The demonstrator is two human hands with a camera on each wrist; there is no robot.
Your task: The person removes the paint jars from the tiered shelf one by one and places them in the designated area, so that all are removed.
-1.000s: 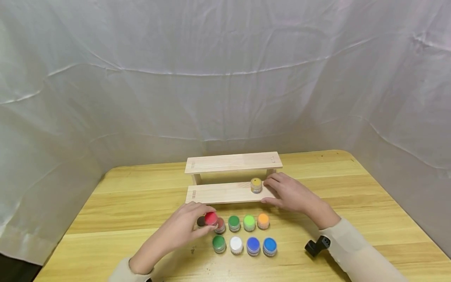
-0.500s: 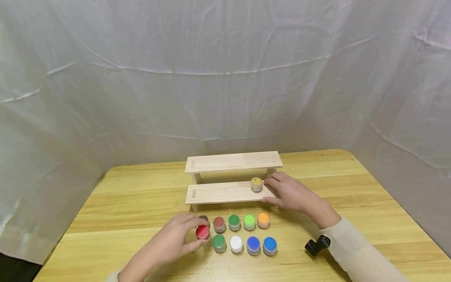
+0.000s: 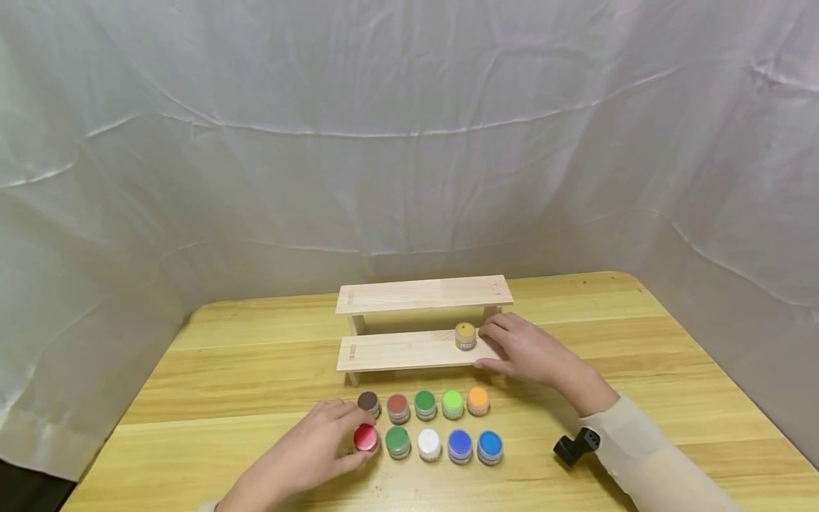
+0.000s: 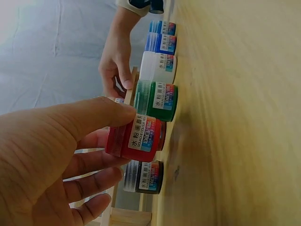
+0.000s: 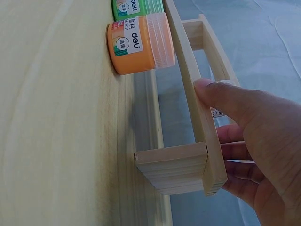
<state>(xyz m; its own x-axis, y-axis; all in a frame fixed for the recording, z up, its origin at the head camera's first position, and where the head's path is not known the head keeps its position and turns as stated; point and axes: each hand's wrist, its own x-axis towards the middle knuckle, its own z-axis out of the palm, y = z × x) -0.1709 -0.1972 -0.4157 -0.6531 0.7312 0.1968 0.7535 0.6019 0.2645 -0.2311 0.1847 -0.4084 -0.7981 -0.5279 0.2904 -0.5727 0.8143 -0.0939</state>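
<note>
My left hand (image 3: 310, 446) pinches a red gouache paint jar (image 3: 365, 436) between thumb and fingers, at the left end of the front row of jars. In the left wrist view the red jar (image 4: 134, 139) overlaps the green jar (image 4: 157, 101) and stands close over the table. My right hand (image 3: 534, 350) holds the right end of the lower board of a two-tier wooden shelf (image 3: 397, 352), thumb on the front edge and fingers over the top. A yellow jar (image 3: 465, 337) stands on that board beside the right fingertips.
Behind the red jar runs a row with dark brown (image 3: 368, 403), brownish-red (image 3: 398, 407), green, light green and orange (image 3: 478, 400) jars. Green, white (image 3: 429, 444) and two blue jars continue the front row. A pale curtain (image 3: 409, 178) surrounds the wooden table (image 3: 256, 398).
My left hand has carried the red jar left and toward me, from over the back row to the front row's left end. The right hand stays on the shelf.
</note>
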